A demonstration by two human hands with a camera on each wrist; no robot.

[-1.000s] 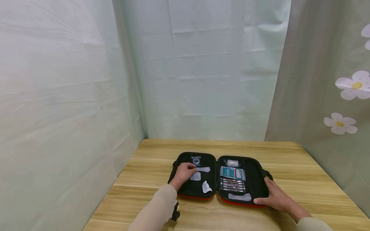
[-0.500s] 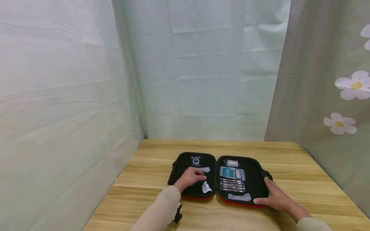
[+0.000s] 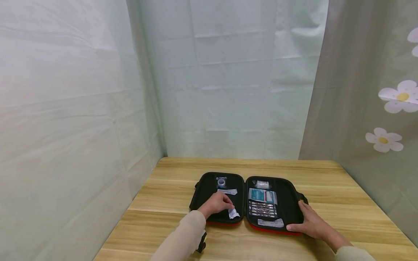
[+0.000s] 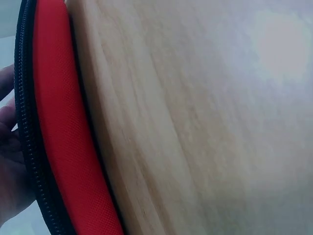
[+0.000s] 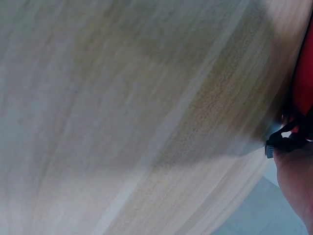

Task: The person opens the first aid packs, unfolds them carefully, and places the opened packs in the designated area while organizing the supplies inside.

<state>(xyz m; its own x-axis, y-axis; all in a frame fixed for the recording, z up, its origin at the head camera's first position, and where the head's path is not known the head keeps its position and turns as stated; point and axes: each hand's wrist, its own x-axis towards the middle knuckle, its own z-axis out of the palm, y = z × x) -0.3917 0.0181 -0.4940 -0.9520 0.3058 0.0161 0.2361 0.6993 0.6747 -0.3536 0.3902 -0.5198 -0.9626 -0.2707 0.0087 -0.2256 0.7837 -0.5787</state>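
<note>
A black-lined first-aid case [image 3: 204,195] with a red outer shell lies unfolded on the wooden table. Over its left half, my left hand [image 3: 217,203] has bent fingers, their tips at the upper end of a crumpled white packet [image 3: 233,214]; whether they pinch it is unclear. A flat white packet [image 3: 231,191] and a tape roll [image 3: 221,182] lie beyond. My right hand [image 3: 311,221] holds the case's right front corner, thumb on the rim. In the left wrist view the case's zipped red side [image 4: 63,117] covers part of my left hand [image 4: 10,161].
The right half of the case holds a white bandage roll [image 3: 262,184], a teal packet [image 3: 262,195], a stack of shiny strips [image 3: 262,209] and a white packet [image 3: 271,222]. Pale curtains [image 3: 235,79] stand around the wooden table [image 3: 137,224].
My left hand has moved from the flat white packet towards me, over a square packet now hidden, to the crumpled packet. My right hand has stayed at the case's corner.
</note>
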